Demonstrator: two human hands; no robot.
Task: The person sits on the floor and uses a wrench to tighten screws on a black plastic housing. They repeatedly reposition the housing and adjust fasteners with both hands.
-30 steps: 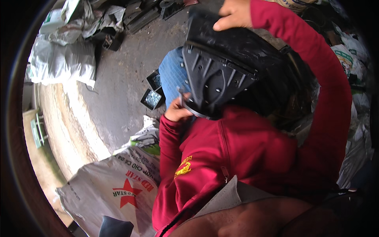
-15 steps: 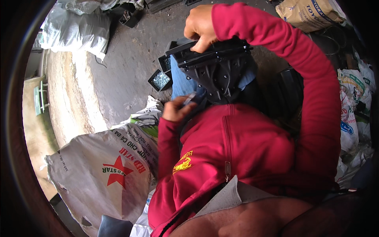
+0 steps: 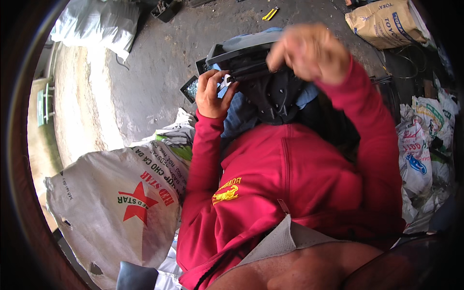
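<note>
A black moulded plastic part (image 3: 270,94) with small studs rests on my lap, over blue cloth (image 3: 237,116). Behind its upper edge is a black box-shaped piece (image 3: 241,54) with a raised rim. My left hand (image 3: 211,94) pinches a small whitish piece (image 3: 225,82) at the part's left edge; its exact kind is not clear. Over the right end of the part hovers my right hand (image 3: 314,53), smeared by motion, so its grip cannot be read. Left of the part, a small black tray (image 3: 190,89) holds shiny little metal pieces.
A large white woven sack (image 3: 116,203) stands close at my left. More plastic sacks (image 3: 418,145) lie at the right, with a brown paper sack (image 3: 386,24) at the far right. A yellow-and-black tool (image 3: 270,13) lies on the floor beyond the part.
My right hand has let go of the black part's top edge and moved right and nearer. My left hand has risen to the part's left edge with the whitish piece. The part has tilted.
</note>
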